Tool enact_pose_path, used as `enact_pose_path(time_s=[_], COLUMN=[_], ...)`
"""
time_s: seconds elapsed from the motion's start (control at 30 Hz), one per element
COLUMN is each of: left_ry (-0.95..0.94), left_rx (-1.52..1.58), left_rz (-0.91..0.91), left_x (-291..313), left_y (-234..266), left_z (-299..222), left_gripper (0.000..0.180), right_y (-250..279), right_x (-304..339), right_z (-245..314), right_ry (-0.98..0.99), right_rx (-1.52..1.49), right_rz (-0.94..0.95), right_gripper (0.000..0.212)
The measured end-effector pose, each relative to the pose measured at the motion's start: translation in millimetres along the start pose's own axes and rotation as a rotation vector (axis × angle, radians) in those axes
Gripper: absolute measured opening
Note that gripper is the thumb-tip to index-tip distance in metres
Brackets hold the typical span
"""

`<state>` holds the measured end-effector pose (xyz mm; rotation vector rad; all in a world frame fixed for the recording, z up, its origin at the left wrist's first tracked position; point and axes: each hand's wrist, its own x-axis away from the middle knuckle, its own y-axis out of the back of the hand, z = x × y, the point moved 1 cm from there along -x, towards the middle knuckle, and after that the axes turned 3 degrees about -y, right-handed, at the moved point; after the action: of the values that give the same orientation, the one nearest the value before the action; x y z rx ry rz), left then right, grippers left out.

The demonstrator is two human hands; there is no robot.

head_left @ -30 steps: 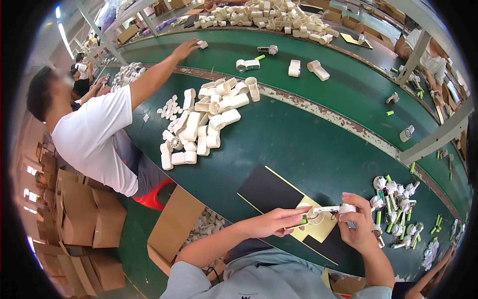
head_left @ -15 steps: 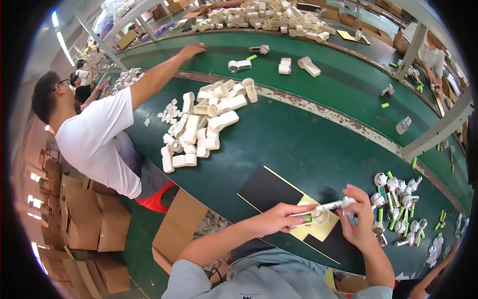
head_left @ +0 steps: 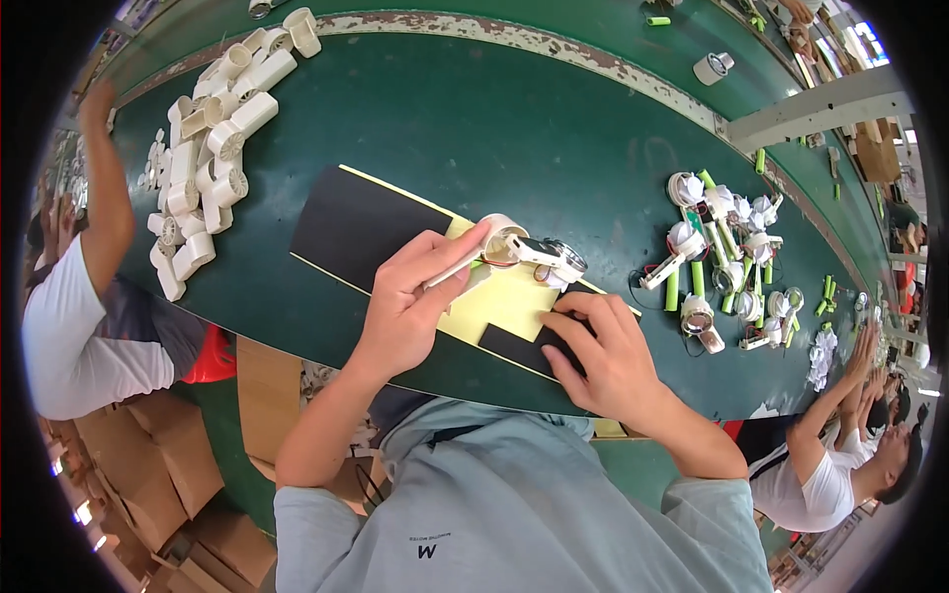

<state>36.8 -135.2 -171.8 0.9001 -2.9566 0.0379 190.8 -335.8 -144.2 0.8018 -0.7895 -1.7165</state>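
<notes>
My left hand (head_left: 410, 296) grips a white plastic housing (head_left: 501, 235) with a round ring at one end. A bit of green and some thin wires show inside it. From the ring a white arm with a dark slot runs to a round clear-and-metal part (head_left: 563, 259). My right hand (head_left: 603, 351) holds nothing that I can see; its fingers are bent and its thumb stands apart. It rests low over a black and yellow mat (head_left: 368, 219), just below the round part. The palm side of my left hand is hidden.
White housings (head_left: 213, 163) are heaped at the left. To the right lie several wired assemblies (head_left: 732, 252) with green cylinders. A worn metal rail (head_left: 554, 42) divides the table from a green belt, near a grey post (head_left: 820, 107). Co-workers sit on both sides; cartons (head_left: 148, 455) stand lower left.
My view has swung right and downward. My right hand has come off the round part and lowered to the mat. My left hand still holds the housing, now turned differently.
</notes>
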Motion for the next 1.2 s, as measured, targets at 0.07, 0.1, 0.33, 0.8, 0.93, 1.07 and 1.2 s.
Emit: enact_pose_path(time_s=[0.07, 0.1, 0.33, 0.8, 0.93, 1.07, 1.2], left_ry=[0.031, 0.072, 0.155, 0.272, 0.279, 0.269, 0.256], left_rx=[0.038, 0.072, 0.095, 0.31, 0.408, 0.398, 0.381], left_rz=[0.003, 0.008, -0.01, 0.002, -0.015, -0.002, -0.004], left_x=[1, 1, -3, -8, -10, -10, -8], left_y=[-2, -3, -5, 15, 16, 15, 16], left_z=[0, 0, -3, -3, -1, -4, -2], left_gripper=[0.046, 0.045, 0.042, 0.04, 0.042, 0.042, 0.042], right_y=[-6, -11, -37, -17, -27, -20, -19], right_x=[-3, -6, -9, -36, -33, -30, -30], right_z=[2, 7, 20, 20, 24, 28, 34], right_ry=[0.091, 0.125, 0.139, -0.018, 0.184, 0.084, 0.079], right_rx=[-0.03, -0.057, -0.14, -0.167, 0.125, 0.068, 0.036], right_rz=[0.023, 0.033, 0.053, 0.15, 0.056, 0.027, 0.126], right_gripper=[0.039, 0.039, 0.037, 0.022, 0.03, 0.035, 0.04])
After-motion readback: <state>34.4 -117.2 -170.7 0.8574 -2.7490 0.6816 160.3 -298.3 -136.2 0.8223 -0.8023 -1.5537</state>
